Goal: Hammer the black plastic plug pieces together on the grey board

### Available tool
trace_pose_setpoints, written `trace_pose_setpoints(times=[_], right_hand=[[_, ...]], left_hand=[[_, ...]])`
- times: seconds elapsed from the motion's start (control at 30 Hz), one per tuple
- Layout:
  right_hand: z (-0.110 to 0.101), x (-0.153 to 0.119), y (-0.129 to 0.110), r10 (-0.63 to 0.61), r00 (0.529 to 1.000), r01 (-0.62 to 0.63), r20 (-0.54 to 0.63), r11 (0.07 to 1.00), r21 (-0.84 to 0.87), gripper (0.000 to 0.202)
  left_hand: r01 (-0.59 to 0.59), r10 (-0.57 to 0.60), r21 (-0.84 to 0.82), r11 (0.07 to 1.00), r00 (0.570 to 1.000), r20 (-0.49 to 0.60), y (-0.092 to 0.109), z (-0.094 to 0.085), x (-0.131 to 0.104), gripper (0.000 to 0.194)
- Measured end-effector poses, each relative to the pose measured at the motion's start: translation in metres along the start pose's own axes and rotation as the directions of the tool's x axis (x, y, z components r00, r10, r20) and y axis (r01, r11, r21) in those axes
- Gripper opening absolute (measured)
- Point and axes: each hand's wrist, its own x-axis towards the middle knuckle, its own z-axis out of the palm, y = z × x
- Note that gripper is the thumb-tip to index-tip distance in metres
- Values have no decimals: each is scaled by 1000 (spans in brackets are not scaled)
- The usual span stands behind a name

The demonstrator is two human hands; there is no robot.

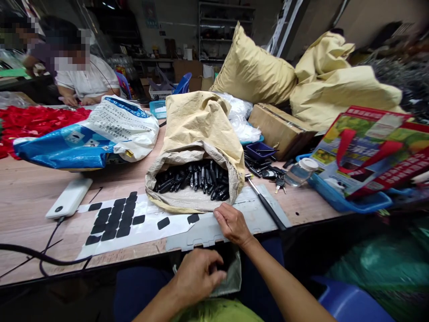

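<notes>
A cream cloth sack lies on the table with its mouth towards me and its rim rolled back. Inside it are many black pen-like parts, some with silvery tips. My right hand is closed, its fingertips at the sack's lower front rim; what they pinch, if anything, is hidden. Lower down, over my lap, my left hand has loosely curved fingers with a gap to the thumb, and nothing shows in it. Behind it, below the table edge, hangs a greyish bag.
A white sheet with black rounded stickers and a white power bank lie left. A hammer, keys, a clear jar and a colourful bag stand right. Two people sit behind red material.
</notes>
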Motion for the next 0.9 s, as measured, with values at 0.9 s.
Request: trace_pose_setpoints(times=[0.9], right_hand=[[0, -9, 1, -27, 993, 37, -111, 995, 88, 27]], left_hand=[[-50, 134, 197, 979, 886, -444, -17, -73, 70, 11]])
